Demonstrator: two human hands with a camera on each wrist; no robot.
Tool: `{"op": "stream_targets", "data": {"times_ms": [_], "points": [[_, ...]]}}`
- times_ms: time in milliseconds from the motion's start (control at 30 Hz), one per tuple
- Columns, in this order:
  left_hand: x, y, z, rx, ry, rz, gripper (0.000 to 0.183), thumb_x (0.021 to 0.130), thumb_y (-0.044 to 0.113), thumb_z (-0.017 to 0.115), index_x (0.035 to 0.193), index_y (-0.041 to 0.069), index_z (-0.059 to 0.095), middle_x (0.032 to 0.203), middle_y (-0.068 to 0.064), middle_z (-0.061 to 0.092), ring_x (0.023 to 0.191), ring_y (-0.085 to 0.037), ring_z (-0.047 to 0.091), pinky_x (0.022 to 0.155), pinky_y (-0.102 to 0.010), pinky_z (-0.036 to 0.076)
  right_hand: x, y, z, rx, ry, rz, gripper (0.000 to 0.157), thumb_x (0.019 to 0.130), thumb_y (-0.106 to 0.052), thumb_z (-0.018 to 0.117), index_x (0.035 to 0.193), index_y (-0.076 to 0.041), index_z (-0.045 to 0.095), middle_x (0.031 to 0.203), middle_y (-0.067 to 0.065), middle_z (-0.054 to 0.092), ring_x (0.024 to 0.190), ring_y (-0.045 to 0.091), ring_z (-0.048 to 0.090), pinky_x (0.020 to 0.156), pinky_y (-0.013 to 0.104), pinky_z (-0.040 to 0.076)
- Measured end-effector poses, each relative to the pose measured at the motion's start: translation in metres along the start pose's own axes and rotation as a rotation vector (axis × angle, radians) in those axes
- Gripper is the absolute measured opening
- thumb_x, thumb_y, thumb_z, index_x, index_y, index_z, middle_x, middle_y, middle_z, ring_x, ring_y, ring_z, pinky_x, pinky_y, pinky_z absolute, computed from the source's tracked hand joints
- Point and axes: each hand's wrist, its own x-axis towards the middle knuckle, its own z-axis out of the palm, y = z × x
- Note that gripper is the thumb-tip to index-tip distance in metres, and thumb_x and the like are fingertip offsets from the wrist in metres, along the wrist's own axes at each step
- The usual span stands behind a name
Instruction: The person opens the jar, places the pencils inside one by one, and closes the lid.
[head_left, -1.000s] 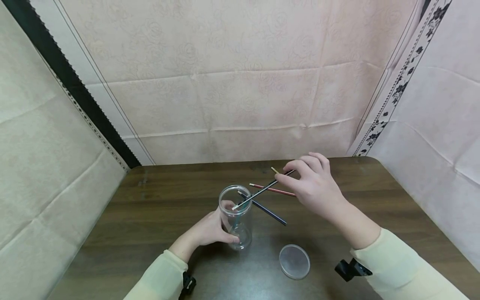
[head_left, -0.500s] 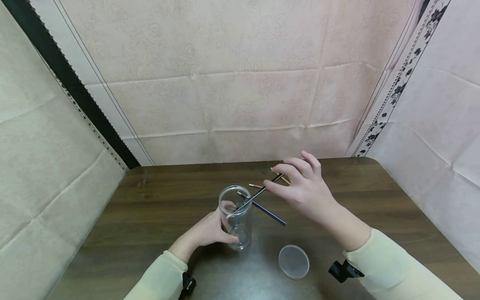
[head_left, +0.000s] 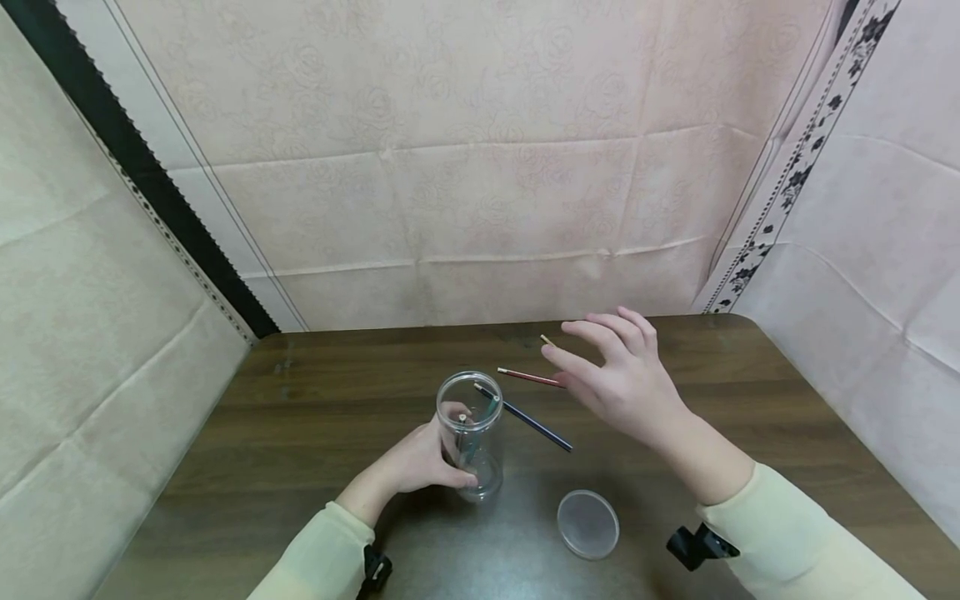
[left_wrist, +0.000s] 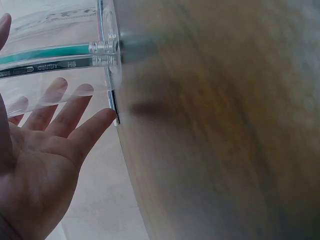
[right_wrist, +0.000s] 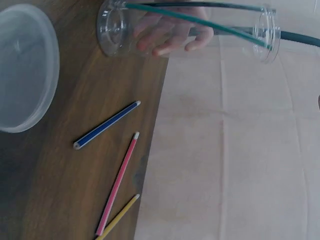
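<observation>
My left hand (head_left: 420, 458) grips a clear, upright jar (head_left: 491, 477) from its left side. Inside it lean a green pencil (left_wrist: 50, 52) and a black pencil (left_wrist: 52, 68) marked HB, both visible in the left wrist view. My right hand (head_left: 626, 379) hovers above the table at the right with fingers spread and holds nothing. Below and beside it lie a red pencil (right_wrist: 117, 184) and a yellow pencil (right_wrist: 122, 213), partly hidden by the hand in the head view. Between the jar and that hand lies a dark blue pencil (head_left: 538, 427).
A round translucent lid (head_left: 588, 525) lies flat on the brown wooden table (head_left: 300, 467), to the right of the jar. Pale patterned cloth (head_left: 487, 192) hangs behind the table's far edge, with more cloth at both sides.
My right hand has moved left with the black pencil, let it drop into the jar, then drawn back right. My left hand and the jar have stayed in place.
</observation>
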Motion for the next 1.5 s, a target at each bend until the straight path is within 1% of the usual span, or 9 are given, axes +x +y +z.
{"op": "stream_targets", "data": {"times_ms": [200,300,400,567,667,800,1100,1367,1500], "points": [[-0.001,0.001,0.000,0.005,0.011,0.001,0.087,0.066,0.038,0.083,0.133,0.013,0.033,0.112,0.001,0.055,0.079,-0.011,0.057,0.075,-0.036,0.044,-0.013,0.010,0.003,-0.005,-0.048,0.023,0.028,0.097,-0.033,0.049,0.108,-0.015,0.068,0.110,0.015,0.060,0.102,0.039,0.051,0.089,0.056,0.032],[0.000,0.000,0.000,0.007,0.012,0.006,0.087,0.066,0.038,0.082,0.133,0.012,0.033,0.110,0.002,0.055,0.078,-0.011,0.057,0.074,-0.036,0.044,-0.024,0.017,0.006,0.009,-0.077,0.067,0.035,0.097,-0.038,0.048,0.111,-0.012,0.066,0.111,0.016,0.059,0.100,0.039,0.052,0.085,0.055,0.035],[0.000,0.001,0.001,0.007,0.010,0.010,0.087,0.067,0.038,0.082,0.133,0.012,0.033,0.108,0.001,0.055,0.078,-0.011,0.057,0.074,-0.036,0.044,-0.040,0.024,0.008,0.042,-0.158,0.184,0.043,0.095,-0.042,0.050,0.119,-0.008,0.061,0.114,0.015,0.057,0.103,0.039,0.050,0.085,0.053,0.035],[0.000,0.001,0.001,0.001,0.005,-0.005,0.086,0.067,0.037,0.082,0.134,0.013,0.033,0.117,0.001,0.053,0.079,-0.012,0.057,0.075,-0.037,0.044,-0.070,0.034,0.011,0.059,-0.342,0.408,0.061,0.081,-0.031,0.071,0.130,-0.003,0.049,0.118,0.017,0.053,0.106,0.039,0.045,0.087,0.052,0.033],[0.000,0.000,0.001,0.000,0.003,-0.014,0.086,0.068,0.035,0.082,0.135,0.015,0.032,0.124,0.001,0.050,0.080,-0.013,0.057,0.076,-0.038,0.044,-0.084,0.040,0.015,0.054,-0.416,0.494,0.068,0.076,-0.025,0.077,0.133,-0.001,0.046,0.119,0.020,0.051,0.106,0.039,0.045,0.088,0.051,0.033],[-0.001,0.001,0.001,-0.003,0.001,-0.018,0.085,0.068,0.034,0.082,0.134,0.016,0.032,0.127,0.000,0.049,0.081,-0.014,0.057,0.076,-0.038,0.044,-0.100,0.047,0.020,0.055,-0.495,0.566,0.070,0.078,-0.025,0.076,0.134,0.000,0.044,0.119,0.023,0.051,0.106,0.040,0.045,0.089,0.053,0.034],[0.000,0.001,0.001,0.003,0.000,-0.019,0.085,0.069,0.035,0.082,0.134,0.014,0.032,0.129,-0.001,0.048,0.082,-0.014,0.056,0.076,-0.038,0.043,-0.137,0.055,0.033,0.008,-0.685,0.569,0.065,0.082,-0.029,0.072,0.134,0.000,0.045,0.115,0.022,0.055,0.102,0.041,0.050,0.083,0.055,0.040],[0.001,0.001,0.001,0.003,0.001,-0.009,0.083,0.068,0.035,0.082,0.132,0.016,0.034,0.128,-0.001,0.049,0.081,-0.012,0.057,0.076,-0.037,0.044,-0.160,0.057,0.046,0.049,-0.788,0.656,0.058,0.086,-0.024,0.068,0.133,0.000,0.046,0.109,0.021,0.056,0.101,0.040,0.050,0.084,0.054,0.040],[0.001,0.002,0.000,0.005,-0.002,-0.009,0.081,0.067,0.036,0.082,0.131,0.019,0.035,0.128,-0.001,0.049,0.081,-0.011,0.058,0.077,-0.036,0.044,-0.168,0.059,0.050,0.084,-0.788,0.667,0.053,0.087,-0.018,0.068,0.131,0.001,0.048,0.106,0.020,0.056,0.098,0.039,0.052,0.084,0.052,0.041]]}}
